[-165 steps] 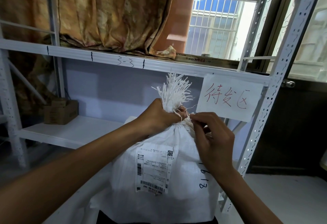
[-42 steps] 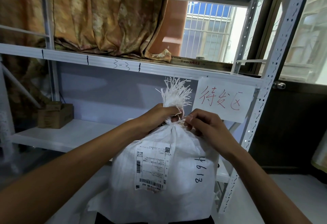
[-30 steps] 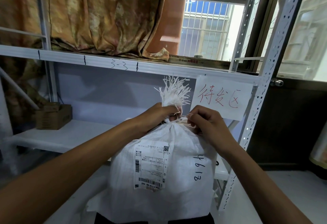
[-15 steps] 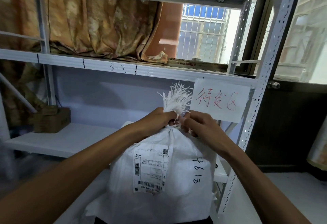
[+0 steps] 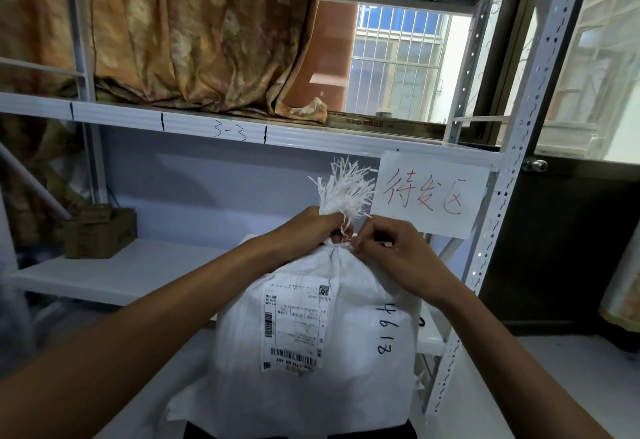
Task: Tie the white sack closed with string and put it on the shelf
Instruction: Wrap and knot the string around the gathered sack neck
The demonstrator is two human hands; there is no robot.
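Note:
A full white woven sack [image 5: 349, 362] stands upright in front of me, with a shipping label and handwritten black digits on its side. Its frayed top [image 5: 346, 190] sticks up above the gathered neck. My left hand [image 5: 308, 227] is clenched around the neck from the left. My right hand [image 5: 391, 251] pinches a thin white string [image 5: 345, 236] at the neck, right beside the left hand's fingers. The white metal shelf [image 5: 114, 272] lies behind and to the left of the sack.
A brown cardboard box [image 5: 98, 232] sits at the shelf's left end. A paper sign with red writing [image 5: 429, 194] hangs on the upper shelf beam. The perforated upright post [image 5: 498, 230] stands just right of the sack. An orange curtain drapes on the upper shelf.
My right hand has closed in on the neck and now pinches the string next to the left hand. The view has shifted slightly; the sack stays in place.

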